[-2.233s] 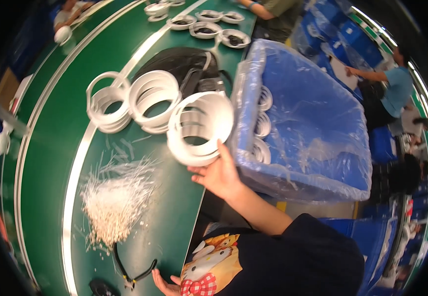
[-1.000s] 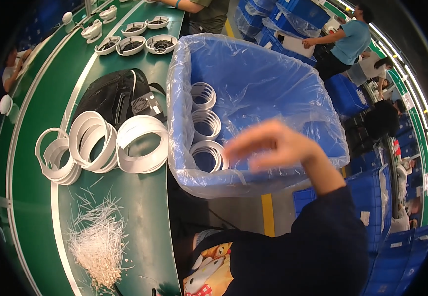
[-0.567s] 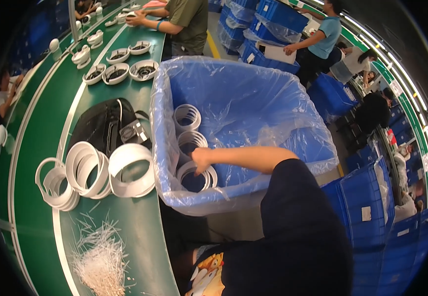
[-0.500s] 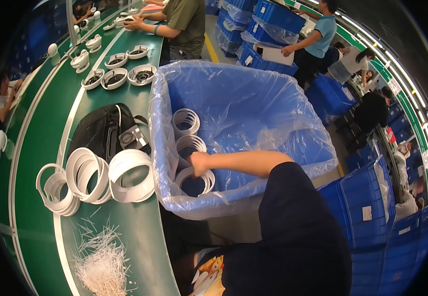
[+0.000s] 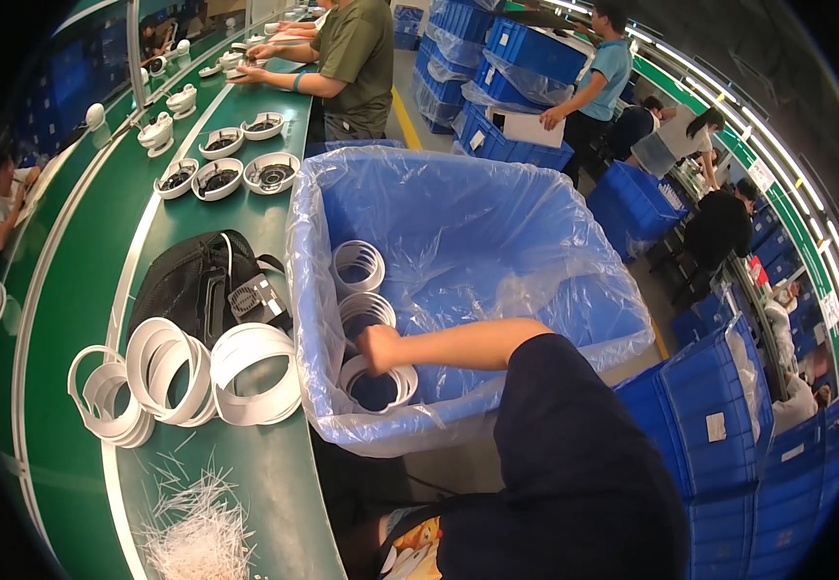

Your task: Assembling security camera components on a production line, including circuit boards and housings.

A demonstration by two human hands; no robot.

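Note:
My right hand (image 5: 379, 348) reaches into a blue plastic crate (image 5: 477, 193) lined with clear plastic film. Its fingers are closed at the rim of the nearest stack of white plastic rings (image 5: 406, 387), with the fingertips partly hidden. Two more stacks, a middle white ring stack (image 5: 369, 307) and a far white ring stack (image 5: 360, 263), stand in a row along the crate's left wall. My left hand is out of the picture. Left of the crate, on the green bench, lie larger groups of white rings, a right group (image 5: 257, 377), a middle group (image 5: 170, 372) and a left group (image 5: 110, 396).
A black mesh bag (image 5: 188, 290) sits behind the rings on the green bench (image 5: 274, 483). Thin white strips (image 5: 197, 532) lie heaped near its front. Farther off are round white housings (image 5: 216, 179), a co-worker in an olive shirt (image 5: 361, 68) and stacked blue crates (image 5: 526, 53).
The view has tilted, so the bench and crate sit slightly lower in it. My right hand stays at the nearest ring stack. The olive-shirted co-worker's hands have shifted a little.

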